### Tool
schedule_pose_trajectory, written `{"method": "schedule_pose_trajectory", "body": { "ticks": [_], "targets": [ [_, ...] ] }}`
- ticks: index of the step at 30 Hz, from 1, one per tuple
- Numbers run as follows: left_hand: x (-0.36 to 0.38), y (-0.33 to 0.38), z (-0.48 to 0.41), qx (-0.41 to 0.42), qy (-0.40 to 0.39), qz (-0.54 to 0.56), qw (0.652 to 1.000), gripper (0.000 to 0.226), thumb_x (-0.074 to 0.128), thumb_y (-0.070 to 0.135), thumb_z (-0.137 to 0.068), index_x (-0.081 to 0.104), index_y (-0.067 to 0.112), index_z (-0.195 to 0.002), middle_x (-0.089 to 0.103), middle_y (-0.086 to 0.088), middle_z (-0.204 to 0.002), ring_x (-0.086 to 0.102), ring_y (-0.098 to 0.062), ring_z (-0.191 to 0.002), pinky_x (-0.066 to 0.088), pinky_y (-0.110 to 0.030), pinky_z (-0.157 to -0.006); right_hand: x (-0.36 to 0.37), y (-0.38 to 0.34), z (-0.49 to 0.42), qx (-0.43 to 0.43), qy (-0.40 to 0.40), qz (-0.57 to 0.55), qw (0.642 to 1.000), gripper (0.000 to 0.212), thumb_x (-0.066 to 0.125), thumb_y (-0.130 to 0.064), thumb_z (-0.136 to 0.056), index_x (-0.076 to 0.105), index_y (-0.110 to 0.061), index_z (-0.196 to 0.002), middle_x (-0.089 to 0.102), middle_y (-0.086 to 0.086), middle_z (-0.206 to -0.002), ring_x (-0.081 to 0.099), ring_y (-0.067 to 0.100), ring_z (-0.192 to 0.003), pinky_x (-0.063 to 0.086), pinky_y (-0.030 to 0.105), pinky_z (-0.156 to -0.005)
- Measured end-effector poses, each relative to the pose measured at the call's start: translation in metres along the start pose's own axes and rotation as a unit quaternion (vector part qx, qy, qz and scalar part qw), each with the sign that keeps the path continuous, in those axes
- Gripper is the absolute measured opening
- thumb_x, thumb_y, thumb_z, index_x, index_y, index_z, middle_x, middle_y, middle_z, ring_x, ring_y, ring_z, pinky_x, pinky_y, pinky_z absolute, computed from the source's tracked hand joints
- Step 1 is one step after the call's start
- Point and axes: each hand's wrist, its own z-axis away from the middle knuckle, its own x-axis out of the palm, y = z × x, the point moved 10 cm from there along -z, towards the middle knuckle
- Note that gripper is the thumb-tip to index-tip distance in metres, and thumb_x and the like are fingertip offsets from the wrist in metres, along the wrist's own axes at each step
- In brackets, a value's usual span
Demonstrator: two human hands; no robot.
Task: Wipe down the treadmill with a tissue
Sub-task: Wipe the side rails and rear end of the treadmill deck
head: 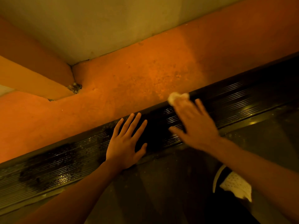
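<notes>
2 hands (124, 143) (195, 125) on treadmill rail (64, 159) (diag, lower-L→upper-R); R presses tissue (174, 97).

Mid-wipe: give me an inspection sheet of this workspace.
Surface: ribbed black treadmill side rail, dust specks, dark smeared patches toward the left.
Job's things: tissue bunched at the rail's outer edge.
Clutter: debris in the floor corner.
Hands: left hand flat on the rail; right hand, blurred, fingers extended, presses the tissue.
Cables: nothing seen.
Surroundings: orange floor, pale wall, white shoe at lower right.
</notes>
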Motion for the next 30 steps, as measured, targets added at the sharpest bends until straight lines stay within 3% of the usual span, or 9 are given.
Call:
{"method": "schedule_pose_trajectory", "body": {
  "ticks": [3, 6, 9, 12, 16, 18, 24, 27, 30],
  "targets": [
    [0.001, 0.0, 0.0, -0.001, -0.003, -0.003, 1.0, 0.075, 0.04, 0.056, -0.101, 0.022, 0.021, -0.165, 0.007, -0.007, -0.174, 0.006, -0.027, -0.161, 0.019, -0.058, -0.126, -0.016, 0.088, 0.007, 0.131, 0.01, -0.006, 0.991, 0.089, 0.014, -0.073, -0.1, 0.015, -0.014, -0.165, 0.017, 0.009, -0.172, 0.007, 0.025, -0.16, -0.002, 0.052, -0.129],
    [0.001, 0.0, 0.0, -0.002, -0.002, -0.002, 1.0, 0.075, 0.04, 0.056, -0.101, 0.022, 0.021, -0.165, 0.008, -0.008, -0.174, 0.006, -0.027, -0.161, 0.019, -0.058, -0.125, -0.026, 0.106, -0.001, 0.192, 0.017, -0.019, 0.981, 0.09, 0.01, -0.075, -0.098, 0.031, -0.012, -0.159, 0.031, 0.013, -0.166, 0.014, 0.03, -0.159, -0.002, 0.053, -0.129],
    [0.003, 0.0, 0.0, -0.002, -0.008, -0.004, 1.0, 0.075, 0.039, 0.056, -0.101, 0.021, 0.022, -0.165, 0.006, -0.008, -0.174, 0.005, -0.027, -0.161, 0.018, -0.058, -0.126, -0.024, 0.037, -0.025, 0.1, 0.012, -0.019, 0.995, 0.092, 0.017, -0.078, -0.096, 0.046, -0.008, -0.149, 0.048, 0.015, -0.153, 0.028, 0.034, -0.153, 0.002, 0.054, -0.128],
    [0.003, 0.0, 0.0, -0.004, -0.01, -0.005, 1.0, 0.076, 0.04, 0.056, -0.1, 0.02, 0.023, -0.166, 0.007, -0.007, -0.174, 0.005, -0.027, -0.161, 0.017, -0.057, -0.126, -0.007, -0.052, -0.042, -0.005, -0.018, -0.03, 0.999, 0.098, 0.017, -0.08, -0.095, 0.046, -0.004, -0.151, 0.047, 0.014, -0.156, 0.028, 0.034, -0.153, 0.004, 0.052, -0.129],
    [0.003, -0.001, 0.0, -0.005, -0.015, -0.005, 1.0, 0.077, 0.041, 0.057, -0.1, 0.02, 0.023, -0.166, 0.007, -0.007, -0.174, 0.005, -0.026, -0.161, 0.017, -0.057, -0.126, -0.003, -0.067, -0.041, -0.043, -0.016, -0.045, 0.998, 0.092, 0.02, -0.077, -0.097, 0.042, -0.009, -0.155, 0.044, 0.009, -0.16, 0.027, 0.029, -0.155, 0.005, 0.05, -0.13],
    [0.002, 0.0, 0.0, -0.004, -0.014, -0.006, 1.0, 0.075, 0.038, 0.057, -0.101, 0.019, 0.023, -0.166, 0.006, -0.007, -0.174, 0.004, -0.026, -0.161, 0.017, -0.057, -0.126, -0.009, -0.028, -0.033, -0.028, 0.001, -0.034, 0.999, 0.086, 0.022, -0.075, -0.099, 0.041, -0.013, -0.156, 0.044, 0.007, -0.16, 0.025, 0.027, -0.156, 0.003, 0.05, -0.129],
    [0.003, -0.001, 0.0, -0.005, -0.014, -0.004, 1.0, 0.075, 0.039, 0.057, -0.101, 0.019, 0.023, -0.166, 0.006, -0.007, -0.174, 0.004, -0.026, -0.161, 0.017, -0.056, -0.126, -0.028, 0.11, -0.011, 0.165, 0.019, -0.009, 0.986, 0.084, 0.016, -0.074, -0.097, 0.046, -0.013, -0.148, 0.046, 0.011, -0.154, 0.026, 0.03, -0.154, -0.002, 0.053, -0.129],
    [0.003, 0.0, 0.0, -0.005, -0.014, -0.006, 1.0, 0.075, 0.039, 0.057, -0.101, 0.019, 0.023, -0.166, 0.006, -0.007, -0.174, 0.004, -0.026, -0.161, 0.016, -0.056, -0.126, -0.029, 0.073, -0.022, 0.169, 0.025, -0.025, 0.985, 0.09, 0.018, -0.076, -0.096, 0.051, -0.007, -0.142, 0.052, 0.016, -0.146, 0.033, 0.036, -0.15, 0.006, 0.055, -0.128],
    [0.004, -0.001, 0.0, -0.005, -0.014, -0.008, 1.0, 0.076, 0.039, 0.057, -0.101, 0.018, 0.023, -0.166, 0.005, -0.007, -0.174, 0.004, -0.026, -0.161, 0.015, -0.056, -0.126, -0.013, -0.022, -0.041, 0.064, -0.009, -0.036, 0.997, 0.097, 0.015, -0.08, -0.095, 0.049, -0.006, -0.147, 0.05, 0.016, -0.151, 0.032, 0.035, -0.151, 0.005, 0.053, -0.128]
  ]
}}
